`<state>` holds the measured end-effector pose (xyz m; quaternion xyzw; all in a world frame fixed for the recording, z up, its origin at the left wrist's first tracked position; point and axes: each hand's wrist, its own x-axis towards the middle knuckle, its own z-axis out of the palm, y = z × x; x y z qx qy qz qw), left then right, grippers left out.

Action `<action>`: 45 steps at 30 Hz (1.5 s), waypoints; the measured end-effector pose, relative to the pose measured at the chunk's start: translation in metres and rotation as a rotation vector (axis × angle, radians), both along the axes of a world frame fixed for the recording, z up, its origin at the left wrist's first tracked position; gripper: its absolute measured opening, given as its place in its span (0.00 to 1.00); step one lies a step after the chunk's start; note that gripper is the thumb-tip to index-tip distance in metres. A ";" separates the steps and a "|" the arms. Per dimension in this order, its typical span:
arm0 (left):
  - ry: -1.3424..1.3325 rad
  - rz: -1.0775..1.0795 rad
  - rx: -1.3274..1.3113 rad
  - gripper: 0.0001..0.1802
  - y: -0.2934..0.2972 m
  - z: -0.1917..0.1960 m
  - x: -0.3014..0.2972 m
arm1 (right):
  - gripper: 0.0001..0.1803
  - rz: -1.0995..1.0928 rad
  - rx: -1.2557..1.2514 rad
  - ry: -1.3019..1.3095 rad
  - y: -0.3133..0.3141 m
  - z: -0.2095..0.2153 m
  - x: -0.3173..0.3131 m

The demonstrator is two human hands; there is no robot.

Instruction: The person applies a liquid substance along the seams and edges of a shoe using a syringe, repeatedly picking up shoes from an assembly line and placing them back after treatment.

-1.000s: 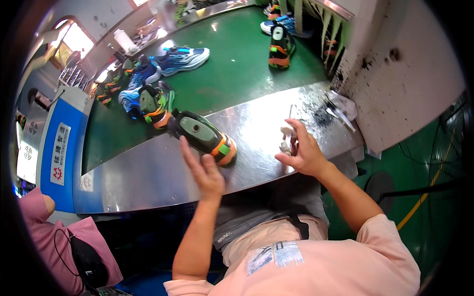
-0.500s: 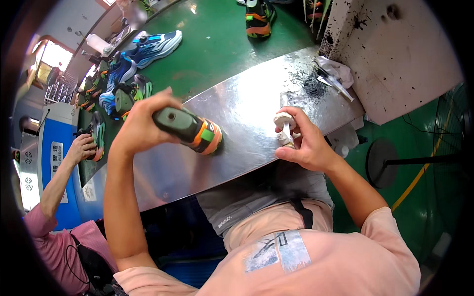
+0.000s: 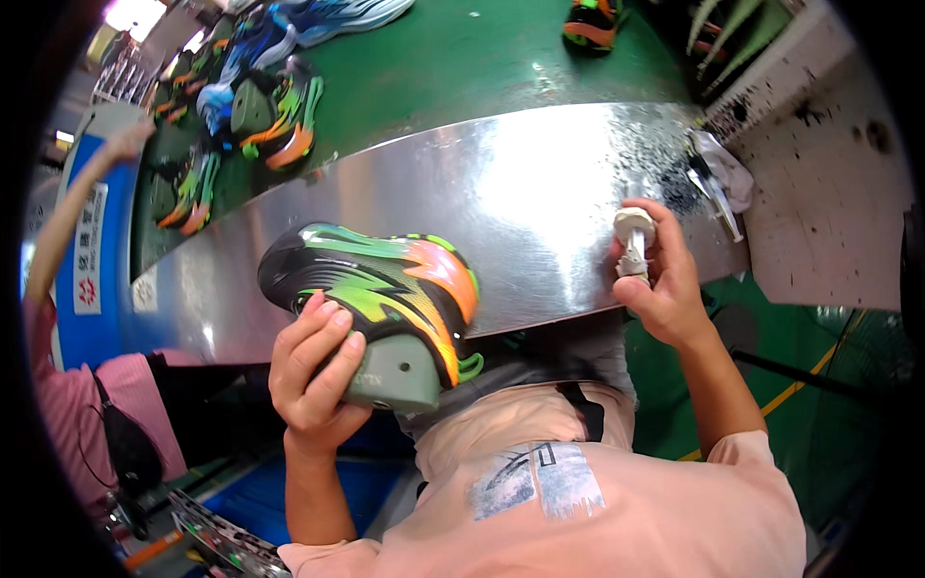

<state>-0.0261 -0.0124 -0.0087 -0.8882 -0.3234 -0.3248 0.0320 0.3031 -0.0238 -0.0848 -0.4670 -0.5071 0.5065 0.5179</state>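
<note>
We judge this the positioning step; our left hand (image 3: 323, 371) grips the shoe (image 3: 400, 284) over the near edge of the metal bench (image 3: 540, 202); our right hand (image 3: 667, 275) holds a whitish tool (image 3: 634, 234); the next move calls for steadiness.

Shoe (image 3: 400, 289) left of right hand (image 3: 670, 275)

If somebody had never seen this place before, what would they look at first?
Probably the bright green, orange and black shoe that the left hand holds near the middle, with a grey-green block filling its opening. Next might be the small whitish tool in the right hand, over the shiny metal strip. Blue shoes stand out too, at the upper left on the green surface.
</note>
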 end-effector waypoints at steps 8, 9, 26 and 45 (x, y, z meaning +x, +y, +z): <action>-0.152 -0.010 -0.117 0.12 -0.026 0.002 0.021 | 0.39 -0.015 -0.088 -0.249 -0.042 0.031 0.033; -0.169 -0.016 -0.123 0.10 -0.025 0.001 0.033 | 0.39 -0.072 -0.103 -0.243 -0.047 0.040 0.038; -0.266 -0.048 -0.169 0.04 -0.033 0.005 0.064 | 0.69 0.637 -0.341 0.835 0.027 0.117 -0.054; -0.233 -0.081 -0.224 0.10 -0.046 0.006 0.061 | 0.69 0.558 -0.477 0.634 0.013 0.124 -0.040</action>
